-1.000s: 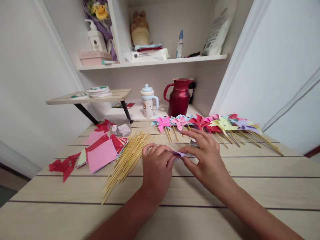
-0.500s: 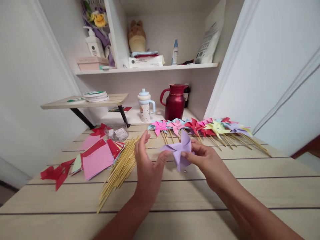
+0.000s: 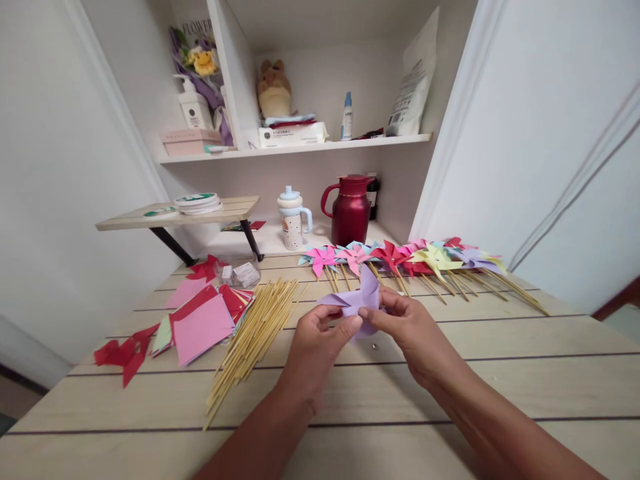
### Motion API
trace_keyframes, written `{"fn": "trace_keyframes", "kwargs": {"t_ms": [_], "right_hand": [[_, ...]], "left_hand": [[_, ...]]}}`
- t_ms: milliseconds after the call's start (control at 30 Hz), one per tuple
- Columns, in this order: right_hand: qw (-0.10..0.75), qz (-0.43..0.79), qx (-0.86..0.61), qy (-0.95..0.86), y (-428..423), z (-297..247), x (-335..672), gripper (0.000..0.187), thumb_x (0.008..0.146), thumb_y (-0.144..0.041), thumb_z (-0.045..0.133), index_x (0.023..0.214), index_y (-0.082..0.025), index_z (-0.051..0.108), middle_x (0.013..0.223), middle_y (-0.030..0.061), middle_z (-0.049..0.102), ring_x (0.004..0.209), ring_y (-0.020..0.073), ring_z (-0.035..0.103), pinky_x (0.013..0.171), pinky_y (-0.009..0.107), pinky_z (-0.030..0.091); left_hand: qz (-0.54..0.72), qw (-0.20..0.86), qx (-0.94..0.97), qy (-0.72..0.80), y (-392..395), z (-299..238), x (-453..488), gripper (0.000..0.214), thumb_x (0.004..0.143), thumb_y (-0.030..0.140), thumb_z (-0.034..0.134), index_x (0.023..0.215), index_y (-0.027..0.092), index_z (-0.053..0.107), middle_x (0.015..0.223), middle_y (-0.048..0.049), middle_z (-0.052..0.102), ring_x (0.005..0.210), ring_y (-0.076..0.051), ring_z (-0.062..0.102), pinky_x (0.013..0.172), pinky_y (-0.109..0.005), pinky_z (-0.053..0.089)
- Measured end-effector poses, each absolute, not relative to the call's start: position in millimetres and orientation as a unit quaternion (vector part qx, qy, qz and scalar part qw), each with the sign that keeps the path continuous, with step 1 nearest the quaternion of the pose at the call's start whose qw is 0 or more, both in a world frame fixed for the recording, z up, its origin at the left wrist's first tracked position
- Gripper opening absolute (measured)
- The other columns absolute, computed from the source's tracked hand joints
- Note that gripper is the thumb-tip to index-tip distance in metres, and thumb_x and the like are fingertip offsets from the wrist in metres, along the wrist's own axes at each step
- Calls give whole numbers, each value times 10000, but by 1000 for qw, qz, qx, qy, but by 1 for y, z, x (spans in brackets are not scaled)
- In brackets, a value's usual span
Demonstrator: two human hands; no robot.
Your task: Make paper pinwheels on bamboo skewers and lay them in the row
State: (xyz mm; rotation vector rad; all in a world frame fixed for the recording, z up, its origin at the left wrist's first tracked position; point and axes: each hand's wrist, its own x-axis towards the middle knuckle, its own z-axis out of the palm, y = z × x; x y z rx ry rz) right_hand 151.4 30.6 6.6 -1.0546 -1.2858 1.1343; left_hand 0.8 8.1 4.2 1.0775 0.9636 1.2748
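A lilac paper pinwheel head (image 3: 359, 298) is held up over the wooden table (image 3: 450, 373), pinched from both sides. My left hand (image 3: 320, 340) grips its lower left fold with thumb and fingers closed. From the right, my right hand (image 3: 407, 327) pinches its centre and lower edge. A small metal pin or stud (image 3: 374, 346) lies on the table just below the paper. To the left of my hands is a bundle of bamboo sticks (image 3: 255, 330).
A row of finished coloured pinwheels on sticks (image 3: 410, 257) lies along the back of the table. Pink and red paper squares (image 3: 200, 317) and red cut pieces (image 3: 120, 347) lie at the left. A red jug (image 3: 351, 210) and a cup (image 3: 293, 217) stand behind, under a shelf.
The lilac paper was pressed flat on the table, then lifted. My left hand opened for a moment and has now closed on the paper again.
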Motion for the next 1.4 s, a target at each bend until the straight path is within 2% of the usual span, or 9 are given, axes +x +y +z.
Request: {"fn": "trace_keyframes", "kwargs": {"t_ms": [200,367,467,600,1000,1067,1233,1400], "right_hand": [[528,462,-437,-563,25,5,149,170,709,-342,749,801,-199,761,852,56,709,849,239,631,769,361,497],[537,463,-431,-557,26,4,149,140,715,-334,750,776,-208,744,856,39,689,862,231,615,773,346,475],[543,465,-428,-554,28,3,150,125,712,-318,756,769,-208,737,871,31,678,858,216,600,775,334,458],[544,467,-423,-554,27,3,150,141,723,-328,755,751,-196,716,814,21,655,793,196,572,736,319,445],[525,494,-416,-554,25,-2,149,195,755,-352,768,726,-183,674,711,-13,596,700,150,510,677,289,405],[516,507,-410,-555,25,-2,149,201,759,-368,775,760,-189,684,732,-10,617,716,152,526,690,289,419],[522,520,-416,-533,29,4,156,296,795,-426,757,1023,-249,692,952,25,707,899,198,617,810,328,479],[546,460,-439,-545,39,-2,166,350,792,-424,763,1084,-261,661,989,44,690,928,221,645,861,384,496]], "left_hand": [[549,587,420,422,8,8,5,278,674,324,833,888,158,768,965,-110,773,915,-227,696,885,-349,502],[580,571,400,420,7,8,5,285,670,290,828,910,160,750,965,-96,769,909,-204,698,884,-326,502],[587,547,402,440,7,7,5,238,668,280,821,854,156,740,895,-79,764,846,-182,689,834,-300,506],[583,525,412,463,9,6,5,205,660,270,813,803,149,730,817,-63,748,768,-165,666,750,-278,502],[596,504,399,481,8,6,9,199,663,281,790,782,130,739,788,-71,750,744,-179,666,710,-276,499],[597,507,388,486,9,6,9,168,660,269,783,741,131,732,746,-56,739,691,-156,646,673,-256,482],[603,550,335,470,17,1,-4,180,670,284,778,730,123,725,739,-57,726,662,-141,627,656,-250,467],[626,589,251,446,26,0,-20,137,683,217,769,762,120,714,793,-68,725,701,-143,637,660,-254,483]]}}
